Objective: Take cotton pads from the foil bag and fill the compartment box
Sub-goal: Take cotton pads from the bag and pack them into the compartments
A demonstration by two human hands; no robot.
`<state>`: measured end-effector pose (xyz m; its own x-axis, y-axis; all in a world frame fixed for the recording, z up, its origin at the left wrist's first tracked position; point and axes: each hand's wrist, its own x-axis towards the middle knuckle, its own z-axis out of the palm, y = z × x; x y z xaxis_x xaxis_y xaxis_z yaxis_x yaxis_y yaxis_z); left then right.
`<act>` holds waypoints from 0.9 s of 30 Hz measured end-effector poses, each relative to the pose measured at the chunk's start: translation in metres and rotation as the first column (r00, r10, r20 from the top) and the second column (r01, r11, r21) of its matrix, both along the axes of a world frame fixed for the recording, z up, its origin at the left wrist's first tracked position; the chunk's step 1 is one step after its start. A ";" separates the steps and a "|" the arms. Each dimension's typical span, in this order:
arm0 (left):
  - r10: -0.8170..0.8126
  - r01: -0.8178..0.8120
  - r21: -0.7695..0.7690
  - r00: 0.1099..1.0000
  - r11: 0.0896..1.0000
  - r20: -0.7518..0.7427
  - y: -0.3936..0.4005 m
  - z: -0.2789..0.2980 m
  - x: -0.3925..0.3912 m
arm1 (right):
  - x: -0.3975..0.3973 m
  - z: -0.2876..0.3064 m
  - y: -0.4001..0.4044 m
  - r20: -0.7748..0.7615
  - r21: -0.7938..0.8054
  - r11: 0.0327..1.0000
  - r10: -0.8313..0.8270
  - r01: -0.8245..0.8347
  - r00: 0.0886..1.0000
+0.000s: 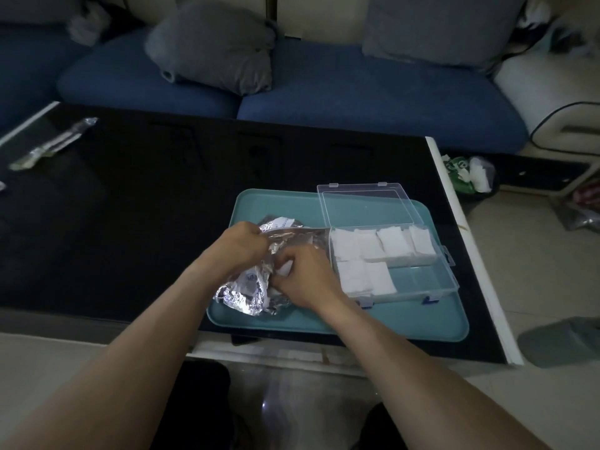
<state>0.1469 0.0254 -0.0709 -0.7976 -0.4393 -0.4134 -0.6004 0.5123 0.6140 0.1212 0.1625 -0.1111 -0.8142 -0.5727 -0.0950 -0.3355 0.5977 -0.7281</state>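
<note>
A crumpled silver foil bag (pixel 246 289) lies on the left half of a teal tray (pixel 373 323). My left hand (pixel 243 243) grips the bag's upper edge. My right hand (pixel 306 274) is at the bag's mouth, fingers curled on a white cotton pad (pixel 285 267) that peeks out. To the right sits a clear compartment box (pixel 422 279) with its lid (pixel 367 204) open and tilted back. White cotton pads (pixel 386 243) fill its back row and the front left compartments (pixel 365 277). The front right compartments show no pads.
The tray rests on a black glass table (pixel 146 206) with a white edge (pixel 467 254) at the right. A clear wrapper (pixel 52 144) lies at the table's far left. A blue sofa with grey cushions (pixel 214 43) stands behind. A bin (pixel 470 173) sits on the floor to the right.
</note>
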 end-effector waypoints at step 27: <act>-0.312 0.365 -0.218 0.919 0.905 0.241 0.014 -0.016 -0.011 | -0.021 0.013 0.027 0.039 0.166 0.986 -0.036 0.029 0.999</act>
